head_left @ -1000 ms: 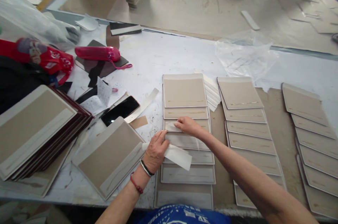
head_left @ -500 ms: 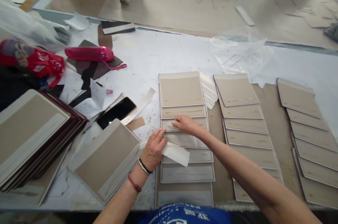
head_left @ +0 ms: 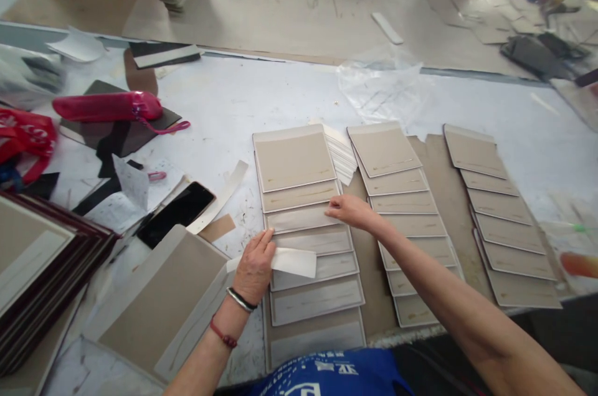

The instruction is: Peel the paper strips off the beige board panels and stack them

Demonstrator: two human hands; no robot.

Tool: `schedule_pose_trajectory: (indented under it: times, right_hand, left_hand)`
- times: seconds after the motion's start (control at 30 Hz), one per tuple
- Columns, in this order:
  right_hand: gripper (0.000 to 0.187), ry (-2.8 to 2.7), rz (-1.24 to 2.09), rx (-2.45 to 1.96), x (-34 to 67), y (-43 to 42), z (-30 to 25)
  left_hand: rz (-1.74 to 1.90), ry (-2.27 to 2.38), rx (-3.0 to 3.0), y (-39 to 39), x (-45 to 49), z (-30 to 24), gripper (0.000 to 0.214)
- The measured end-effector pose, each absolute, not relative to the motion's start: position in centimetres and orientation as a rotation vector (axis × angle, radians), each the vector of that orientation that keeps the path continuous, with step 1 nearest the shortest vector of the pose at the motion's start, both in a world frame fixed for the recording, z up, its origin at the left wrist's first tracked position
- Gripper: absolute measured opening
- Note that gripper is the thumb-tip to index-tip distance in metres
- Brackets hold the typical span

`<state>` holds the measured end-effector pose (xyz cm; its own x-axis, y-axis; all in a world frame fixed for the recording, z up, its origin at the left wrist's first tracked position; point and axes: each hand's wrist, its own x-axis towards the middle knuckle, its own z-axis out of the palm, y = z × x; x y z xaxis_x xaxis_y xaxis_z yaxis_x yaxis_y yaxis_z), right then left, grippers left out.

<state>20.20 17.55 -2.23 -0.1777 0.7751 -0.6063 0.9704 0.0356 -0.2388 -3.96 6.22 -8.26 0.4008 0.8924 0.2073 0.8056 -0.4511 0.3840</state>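
A column of overlapping beige panels (head_left: 299,156) with pale edges lies in front of me. My left hand (head_left: 256,264) is closed around white paper strips (head_left: 296,262), whose ends stick out on both sides. Its fingertips touch the left edge of the third panel from the top. A whitish strip (head_left: 299,219) lies flat across that panel. At the strip's right end, my right hand (head_left: 352,210) is closed with its fingertips pressed down; whether they pinch anything is hidden. Lower panels in this column carry similar whitish bands, while the top two show bare brownish streaks.
Two more panel columns (head_left: 402,204) (head_left: 499,215) lie to the right. A fan of white strips (head_left: 340,153) sits beside the first column. Leftward are a phone (head_left: 177,214), a loose panel (head_left: 159,296), a stack of dark-edged panels (head_left: 56,284) and a pink pouch (head_left: 109,106).
My right hand has slid rightward along the third panel to its right edge, and the strip there now lies flat. My left hand stays at the left edge with its strips. The view has shifted right.
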Motion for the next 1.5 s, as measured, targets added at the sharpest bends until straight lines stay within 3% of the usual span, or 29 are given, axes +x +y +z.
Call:
schedule_pose_trajectory:
  times: [0.33,1.0,1.3,1.5]
  right_hand:
    - [0.025,1.955,-0.752,2.009,21.7,16.0,-4.1]
    - [0.022,1.997,-0.662,1.979,21.6,15.2,-4.6]
    - [0.028,2.058,-0.401,2.145,22.0,14.4,-4.8]
    - [0.008,1.932,-0.323,2.483,24.2,12.2,-4.6]
  left_hand:
    - [0.56,1.401,2.447,6.5,-4.4,-8.1,0.018]
    - [0.49,1.37,2.463,6.5,-4.6,-8.0,0.015]
    - [0.487,1.404,2.446,6.4,-4.3,-8.0,0.017]
    - [0.611,1.435,2.267,6.8,-4.4,-7.9,0.015]
